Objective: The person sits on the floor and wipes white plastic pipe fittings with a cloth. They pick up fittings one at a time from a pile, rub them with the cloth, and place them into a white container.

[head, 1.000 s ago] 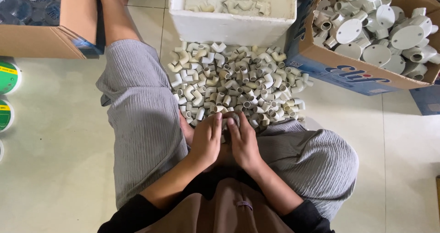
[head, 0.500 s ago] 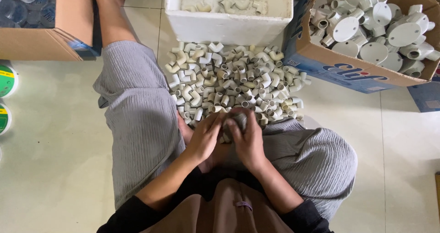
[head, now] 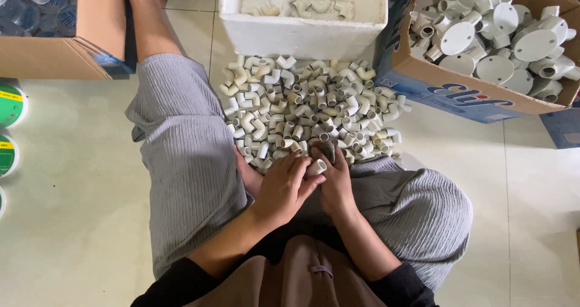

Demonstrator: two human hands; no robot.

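I sit on the floor with a heap of small white plastic pipe elbows (head: 308, 111) between my legs. My left hand (head: 284, 186) and my right hand (head: 335, 183) meet at the near edge of the heap, above my lap. The left fingers pinch one white elbow fitting (head: 316, 166). The right hand's fingers close around a small dark grey piece (head: 328, 150) pressed against that elbow. What the grey piece is cannot be made out.
A white foam box (head: 302, 35) with a few elbows stands beyond the heap. A cardboard box of round white junction boxes (head: 483, 47) is at the right, another cardboard box (head: 60, 53) at the left. Green-and-white rolls (head: 9, 108) lie along the left edge.
Both hands have drawn slightly toward my lap and turned; the white elbow now shows between the fingers. The camera has tilted a little.
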